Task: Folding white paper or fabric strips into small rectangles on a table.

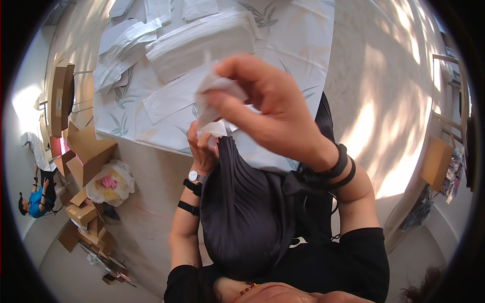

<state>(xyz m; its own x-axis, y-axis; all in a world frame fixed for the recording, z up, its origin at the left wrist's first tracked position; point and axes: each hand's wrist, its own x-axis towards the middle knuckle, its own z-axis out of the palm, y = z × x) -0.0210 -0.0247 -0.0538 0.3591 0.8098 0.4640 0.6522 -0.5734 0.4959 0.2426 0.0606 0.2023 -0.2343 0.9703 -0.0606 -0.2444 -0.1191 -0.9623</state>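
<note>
My right hand (268,101) is raised over the table's near edge. Its thumb and fingers pinch a thin white sheet (206,103), crumpled and blurred by motion. Lower and to the left, my left hand (202,151) has its fingers curled at the edge, against a small white piece (218,127) that looks like the same thin material. Whether the two white parts are one sheet, I cannot tell. Dark gathered cloth (247,212) covers my lap, its folds narrowing toward my left hand. Beyond my hands lies a flat white sheet (169,98).
A patterned white cloth covers the table (298,40). A thick stack of white sheets (202,43) and a looser pile (121,55) lie on it. Left on the floor are cardboard boxes (91,151) and a plastic bag (111,184). Another person (38,199) sits far left.
</note>
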